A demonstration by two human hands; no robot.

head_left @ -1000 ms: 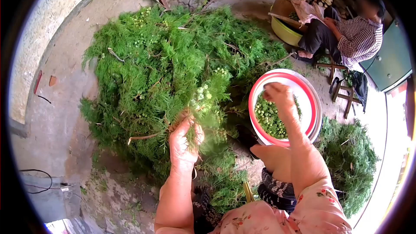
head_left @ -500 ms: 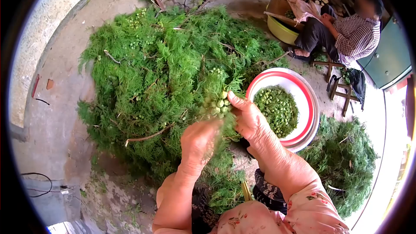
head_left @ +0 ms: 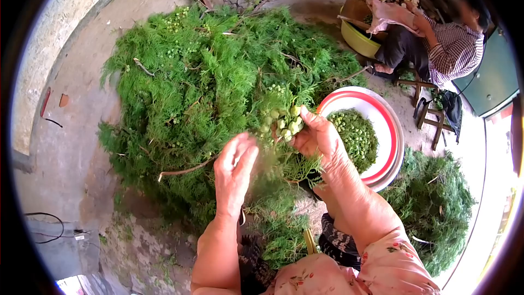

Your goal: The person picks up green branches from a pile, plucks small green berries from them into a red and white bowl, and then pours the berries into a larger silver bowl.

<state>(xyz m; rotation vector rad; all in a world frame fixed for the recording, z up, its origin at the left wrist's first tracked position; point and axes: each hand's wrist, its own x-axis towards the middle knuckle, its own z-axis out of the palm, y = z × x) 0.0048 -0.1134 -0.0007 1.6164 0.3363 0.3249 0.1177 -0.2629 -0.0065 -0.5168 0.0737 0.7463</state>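
My right hand (head_left: 322, 137) is closed round a leafy evergreen sprig with a cluster of round green cones (head_left: 288, 124) at its top. Feathery leaf ends of it hang below the fingers. To the left, my left hand (head_left: 234, 166) is apart from the sprig, fingers spread and slightly blurred. A smear of green, moving too fast to make out, shows between the two hands. Just right of my right hand stands a white basin with a red band (head_left: 392, 131), holding many picked green cones (head_left: 355, 139) mixed with leaf bits.
A large heap of cut evergreen branches (head_left: 185, 87) spreads ahead and left. A smaller branch pile (head_left: 436, 202) lies at the right. Another person (head_left: 453, 49) sits at the upper right, near a yellow-green tub (head_left: 357, 38) and a wooden stool (head_left: 435, 125).
My left hand has come away from the sprig, down and left, and its fingers have opened. My right hand keeps hold of the sprig. The other person has raised a pink sack.
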